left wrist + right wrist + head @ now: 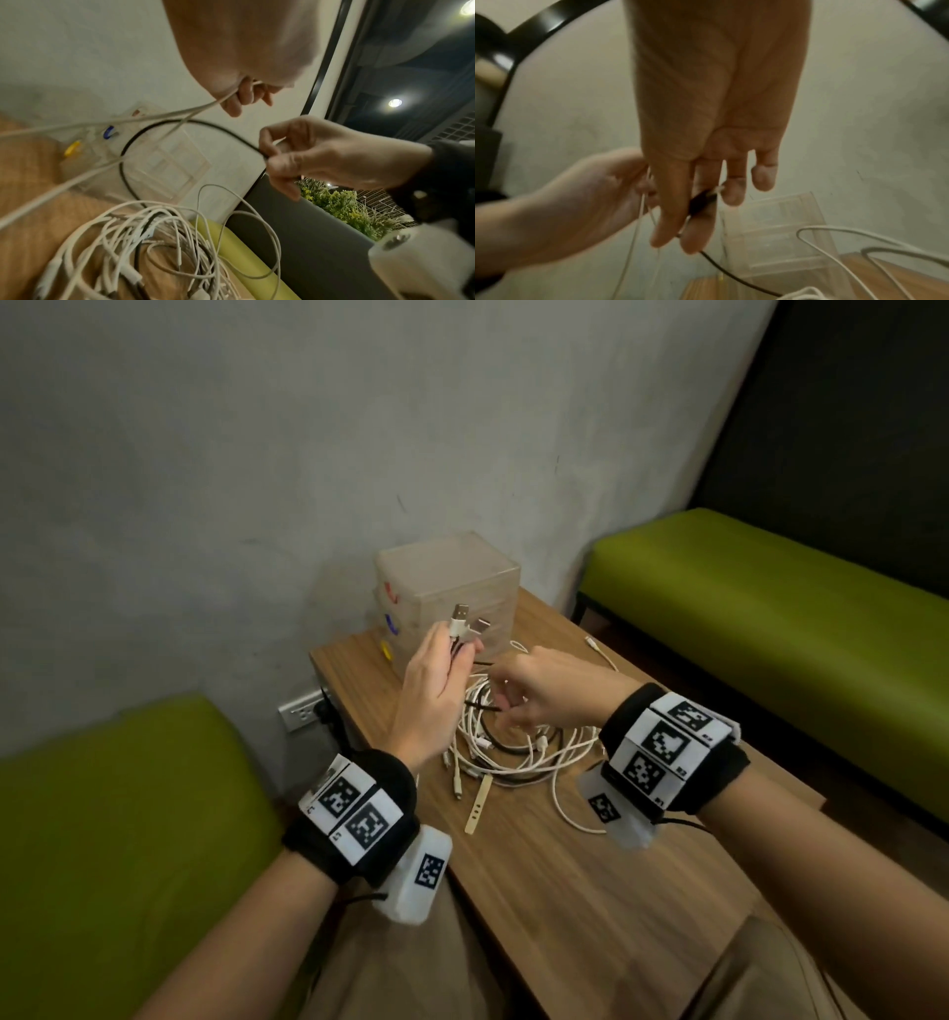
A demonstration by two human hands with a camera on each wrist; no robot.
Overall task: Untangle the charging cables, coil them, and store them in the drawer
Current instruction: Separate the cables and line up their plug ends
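Observation:
A tangle of white and black charging cables [513, 752] lies on the wooden table [590, 891]. My left hand [464, 649] is raised above it and grips several cable ends, with two USB plugs [460, 612] sticking up out of the fist. In the left wrist view its fingers [244, 95] curl round white cables. My right hand [506, 708] pinches a black cable [180, 122] between thumb and forefinger just right of the left hand; the black cable's end [700, 203] shows in that pinch. A translucent drawer unit [447, 582] stands behind, its drawers closed.
A beige cable strap [477, 803] lies on the table in front of the tangle. One white cable end [598, 649] trails off toward the table's right edge. Green benches [770, 608] flank the table, and a wall socket [303, 711] sits left of it.

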